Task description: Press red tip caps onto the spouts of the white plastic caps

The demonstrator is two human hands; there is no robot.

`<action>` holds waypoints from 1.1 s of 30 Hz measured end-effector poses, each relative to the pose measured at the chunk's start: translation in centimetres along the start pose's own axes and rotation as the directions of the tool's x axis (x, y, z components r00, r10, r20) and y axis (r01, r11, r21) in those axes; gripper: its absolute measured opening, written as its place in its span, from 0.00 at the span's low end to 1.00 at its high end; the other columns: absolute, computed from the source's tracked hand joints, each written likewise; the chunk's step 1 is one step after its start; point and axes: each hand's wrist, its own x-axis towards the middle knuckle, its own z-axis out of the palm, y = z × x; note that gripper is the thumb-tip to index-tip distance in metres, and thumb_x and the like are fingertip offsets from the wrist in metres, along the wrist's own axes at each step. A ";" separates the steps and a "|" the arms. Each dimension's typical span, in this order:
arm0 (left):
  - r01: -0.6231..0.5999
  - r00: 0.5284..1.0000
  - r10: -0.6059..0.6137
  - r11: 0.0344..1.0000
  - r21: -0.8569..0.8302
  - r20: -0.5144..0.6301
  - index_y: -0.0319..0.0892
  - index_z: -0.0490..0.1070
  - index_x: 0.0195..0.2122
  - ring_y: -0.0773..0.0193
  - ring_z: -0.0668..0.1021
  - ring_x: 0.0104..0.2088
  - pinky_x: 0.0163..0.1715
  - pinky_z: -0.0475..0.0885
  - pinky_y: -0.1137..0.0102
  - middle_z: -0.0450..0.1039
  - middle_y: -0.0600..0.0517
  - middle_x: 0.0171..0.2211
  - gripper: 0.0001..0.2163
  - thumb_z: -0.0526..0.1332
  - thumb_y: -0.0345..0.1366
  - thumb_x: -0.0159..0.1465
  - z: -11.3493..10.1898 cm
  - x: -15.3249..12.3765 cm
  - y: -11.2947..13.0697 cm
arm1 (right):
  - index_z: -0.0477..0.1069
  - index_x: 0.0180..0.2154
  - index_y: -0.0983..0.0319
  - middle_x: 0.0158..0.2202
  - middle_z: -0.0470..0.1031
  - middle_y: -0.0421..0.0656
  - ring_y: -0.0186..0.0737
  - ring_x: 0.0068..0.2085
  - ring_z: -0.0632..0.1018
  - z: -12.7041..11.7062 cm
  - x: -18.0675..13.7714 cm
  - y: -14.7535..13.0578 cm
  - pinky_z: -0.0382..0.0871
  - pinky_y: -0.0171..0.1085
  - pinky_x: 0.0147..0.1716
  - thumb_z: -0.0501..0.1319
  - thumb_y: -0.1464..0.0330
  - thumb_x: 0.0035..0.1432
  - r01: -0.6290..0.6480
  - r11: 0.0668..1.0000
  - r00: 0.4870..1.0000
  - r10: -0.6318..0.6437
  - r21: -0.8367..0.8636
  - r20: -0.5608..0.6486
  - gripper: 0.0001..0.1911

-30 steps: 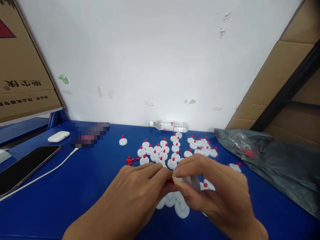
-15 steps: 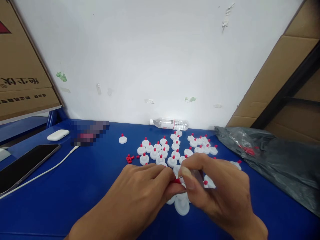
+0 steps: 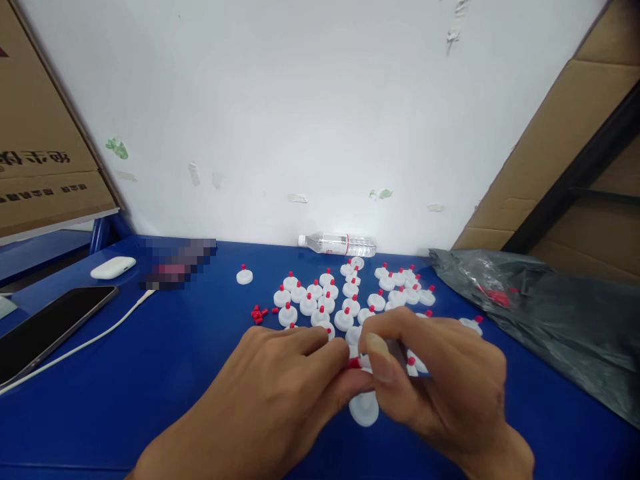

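My left hand and my right hand meet fingertip to fingertip low in the middle of the blue table. Between their pinched fingers shows a small red plug against a white plastic cap, mostly hidden by my right fingers. Both hands are closed. Another white cap lies on the table just beneath them. Beyond the hands stand several white caps with red plugs in a cluster. A small heap of loose red plugs lies to the left of the cluster.
A phone with a white cable lies at the left, a white earbud case behind it. A clear bottle lies by the wall. A dark plastic bag covers the right side. Cardboard boxes stand left and right.
My hands have stayed together, the right fingers shifting a little over the cap; the red plug now shows between the fingertips. The view has tilted slightly.
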 end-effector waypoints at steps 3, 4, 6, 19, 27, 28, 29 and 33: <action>-0.008 0.999 0.007 1.000 0.013 0.035 0.44 0.72 0.35 0.66 0.74 0.23 0.22 0.60 0.68 0.75 0.55 0.29 0.24 0.42 0.44 0.83 -0.4 0.2 0.2 | 0.67 0.34 0.56 0.23 0.73 0.31 0.26 0.19 0.70 0.0 -0.1 0.0 0.63 0.32 0.22 0.56 0.68 0.72 -0.001 1.000 1.000 0.001 0.005 -0.011 0.10; -0.004 0.999 0.003 1.000 0.021 0.049 0.44 0.72 0.36 0.66 0.75 0.23 0.22 0.61 0.68 0.75 0.55 0.29 0.24 0.42 0.44 0.83 -0.6 0.4 0.3 | 0.67 0.34 0.56 0.23 0.74 0.31 0.27 0.19 0.70 0.0 -0.1 0.0 0.63 0.32 0.22 0.56 0.68 0.71 -0.005 1.000 1.000 0.005 0.011 -0.014 0.09; 0.002 0.998 -0.004 0.999 0.033 0.059 0.43 0.72 0.36 0.66 0.75 0.23 0.22 0.62 0.69 0.76 0.54 0.30 0.23 0.43 0.44 0.83 -0.9 0.6 0.4 | 0.67 0.35 0.56 0.23 0.74 0.31 0.27 0.18 0.70 0.0 -0.2 0.0 0.63 0.32 0.21 0.56 0.69 0.71 -0.006 1.000 1.000 0.007 0.024 -0.029 0.08; -0.081 0.990 0.083 0.997 0.021 -0.117 0.42 0.72 0.36 0.69 0.75 0.22 0.22 0.67 0.72 0.75 0.57 0.27 0.19 0.49 0.40 0.82 0.8 0.4 0.6 | 0.58 0.32 0.56 0.22 0.60 0.33 0.30 0.17 0.61 -0.3 0.3 -1.0 0.57 0.36 0.18 0.50 0.76 0.68 -0.026 0.993 0.998 0.034 0.119 -0.060 0.12; -0.066 0.978 0.058 0.997 -0.032 -0.200 0.42 0.69 0.35 0.70 0.79 0.24 0.28 0.71 0.73 0.77 0.57 0.27 0.20 0.48 0.41 0.82 0.7 0.1 1.9 | 0.56 0.29 0.57 0.18 0.56 0.35 0.32 0.18 0.57 0.2 -0.3 -2.6 0.51 0.40 0.18 0.44 0.63 0.80 -0.121 0.971 0.965 0.164 0.207 -0.205 0.22; -0.065 0.980 0.057 0.997 -0.037 -0.191 0.42 0.69 0.34 0.71 0.79 0.24 0.28 0.71 0.73 0.77 0.57 0.27 0.20 0.47 0.42 0.82 0.6 0.1 2.0 | 0.55 0.29 0.57 0.19 0.57 0.35 0.33 0.18 0.57 0.2 -0.4 -2.7 0.51 0.40 0.18 0.44 0.64 0.79 -0.162 0.967 0.962 0.199 0.196 -0.187 0.22; -0.059 0.983 0.051 0.997 -0.045 -0.175 0.42 0.69 0.33 0.71 0.78 0.24 0.29 0.70 0.73 0.77 0.57 0.26 0.21 0.47 0.42 0.82 0.6 0.1 2.0 | 0.55 0.29 0.57 0.19 0.57 0.35 0.33 0.19 0.58 0.2 -0.5 -2.8 0.51 0.40 0.19 0.44 0.65 0.79 -0.180 0.965 0.960 0.215 0.192 -0.181 0.21; -0.051 0.985 0.035 0.994 -0.093 -0.169 0.42 0.68 0.31 0.72 0.75 0.22 0.27 0.69 0.73 0.74 0.58 0.24 0.23 0.46 0.45 0.82 0.5 0.0 1.8 | 0.53 0.29 0.57 0.18 0.56 0.34 0.31 0.17 0.57 0.3 -0.2 -3.0 0.51 0.39 0.18 0.45 0.74 0.74 -0.100 0.972 0.965 0.146 0.213 -0.217 0.17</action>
